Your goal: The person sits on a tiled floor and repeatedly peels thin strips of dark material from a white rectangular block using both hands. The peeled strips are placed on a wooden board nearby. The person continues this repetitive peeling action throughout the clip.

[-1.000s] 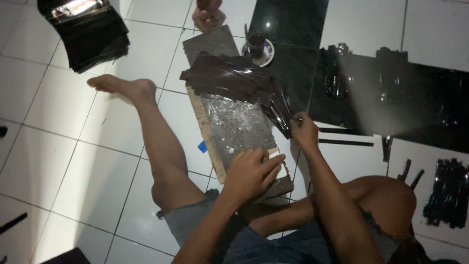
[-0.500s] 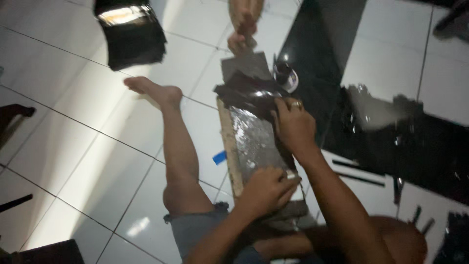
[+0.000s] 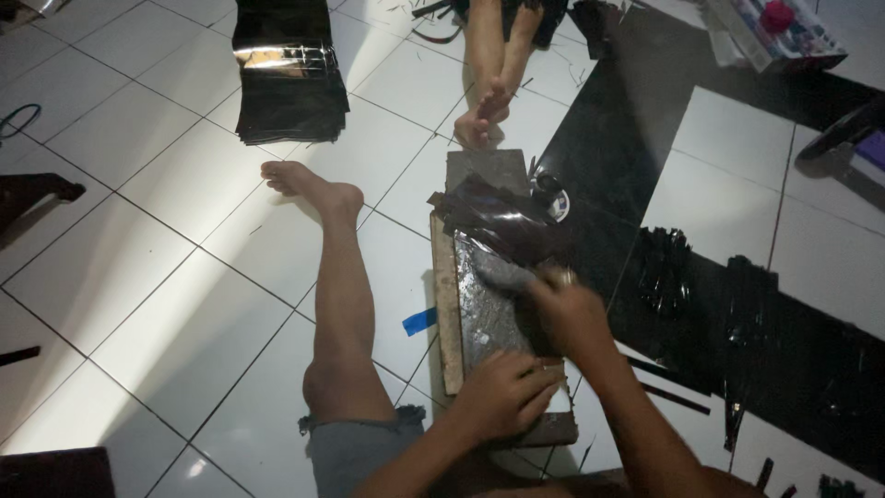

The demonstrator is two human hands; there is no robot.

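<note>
Change in view: against the frame half a second back, the head camera has tipped up and out, so more floor shows at the top, with another person's feet (image 3: 487,109) and a box in the far corner.
Change in hands: the right hand (image 3: 570,314) was farther up on the dark strips; it now lies lower, over the shiny sheet. The left hand (image 3: 502,395) is still pressed on the near end.
Left grip: fingers curled together, palm down on the near end of the wooden board (image 3: 449,314); whether they pinch anything I cannot tell.
Right grip: fingers closed, blurred, on the shiny sheet (image 3: 490,309); what they hold, if anything, I cannot tell.
Shiny sheet: lies flat along the board, silver-grey and crinkled, between the two hands.
Dark strips: a glossy black bundle (image 3: 502,221) lies across the far end of the board, just beyond the right hand.
Board place: on the white tiled floor (image 3: 166,240), beside the person's outstretched leg (image 3: 339,304).
Blue mark: a small blue tape piece (image 3: 419,321) on the floor, just left of the board.
Black stack: a pile of glossy black sheets (image 3: 288,69), rectangular, top left.
Box: a colourful rectangular carton (image 3: 774,32), top right, print too small to tell.
Small round tin: beside the board's far right edge (image 3: 550,198).
</note>
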